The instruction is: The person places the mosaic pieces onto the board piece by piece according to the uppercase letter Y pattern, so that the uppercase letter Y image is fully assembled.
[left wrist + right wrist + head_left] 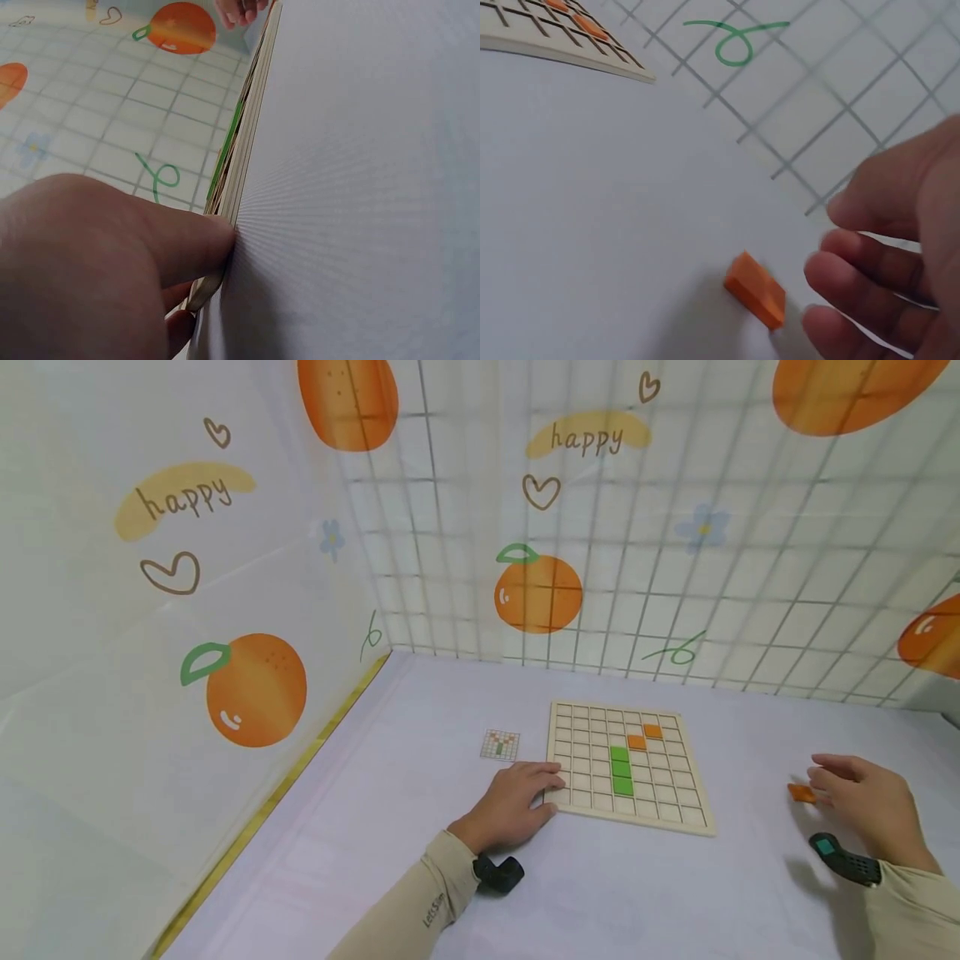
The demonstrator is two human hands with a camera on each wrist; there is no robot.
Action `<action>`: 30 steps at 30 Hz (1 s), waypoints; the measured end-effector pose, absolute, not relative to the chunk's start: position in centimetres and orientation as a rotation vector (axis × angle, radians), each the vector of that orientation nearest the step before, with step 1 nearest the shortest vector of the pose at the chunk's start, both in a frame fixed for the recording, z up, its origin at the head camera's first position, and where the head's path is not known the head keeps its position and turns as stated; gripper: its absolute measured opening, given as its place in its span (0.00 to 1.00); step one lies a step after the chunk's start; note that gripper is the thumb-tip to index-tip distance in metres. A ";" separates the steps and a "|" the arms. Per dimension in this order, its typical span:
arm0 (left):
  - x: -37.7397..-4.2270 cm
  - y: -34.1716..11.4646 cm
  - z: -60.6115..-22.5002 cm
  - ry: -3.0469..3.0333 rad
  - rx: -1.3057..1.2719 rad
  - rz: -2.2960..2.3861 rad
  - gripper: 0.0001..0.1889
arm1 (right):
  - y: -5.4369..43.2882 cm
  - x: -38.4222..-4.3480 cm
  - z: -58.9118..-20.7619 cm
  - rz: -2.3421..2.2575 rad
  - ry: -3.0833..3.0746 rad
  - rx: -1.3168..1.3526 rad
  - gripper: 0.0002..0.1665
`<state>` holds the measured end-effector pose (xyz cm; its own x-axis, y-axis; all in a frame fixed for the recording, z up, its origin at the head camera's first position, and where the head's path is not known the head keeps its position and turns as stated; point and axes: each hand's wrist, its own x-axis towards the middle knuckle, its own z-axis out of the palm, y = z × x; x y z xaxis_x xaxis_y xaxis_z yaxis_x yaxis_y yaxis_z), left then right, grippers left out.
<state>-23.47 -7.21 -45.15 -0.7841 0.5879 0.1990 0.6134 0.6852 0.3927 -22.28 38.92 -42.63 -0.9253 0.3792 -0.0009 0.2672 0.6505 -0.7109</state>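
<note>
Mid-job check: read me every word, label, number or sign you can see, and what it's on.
"happy": yellow smear, left wall
"happy": second yellow smear, back wall
"Let…": left sleeve; remaining letters too small to read surely
Small card: too small to tell
Grid board, loose orange tile: none seen

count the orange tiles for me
3. Two orange tiles sit diagonally on the wooden grid board; another orange tile is beside the right hand. More may be hidden behind that hand.

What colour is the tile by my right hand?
Orange; the tile shows best in the right wrist view.
</note>
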 end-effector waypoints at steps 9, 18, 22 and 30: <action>-23.4 -7.2 -45.3 -2.825 -1.015 -0.694 0.18 | 39.5 -22.4 -43.7 1.168 -2.754 -0.693 0.34; -23.4 -7.1 -45.1 -2.848 -0.997 -0.718 0.18 | 39.5 -22.5 -43.7 1.108 -2.892 -0.631 0.33; -23.4 -7.2 -45.2 -2.839 -0.998 -0.708 0.18 | 39.6 -22.7 -43.7 1.142 -2.912 -0.666 0.34; -23.4 -7.2 -45.2 -2.850 -0.995 -0.700 0.18 | 39.7 -22.8 -44.0 1.121 -2.934 -0.625 0.32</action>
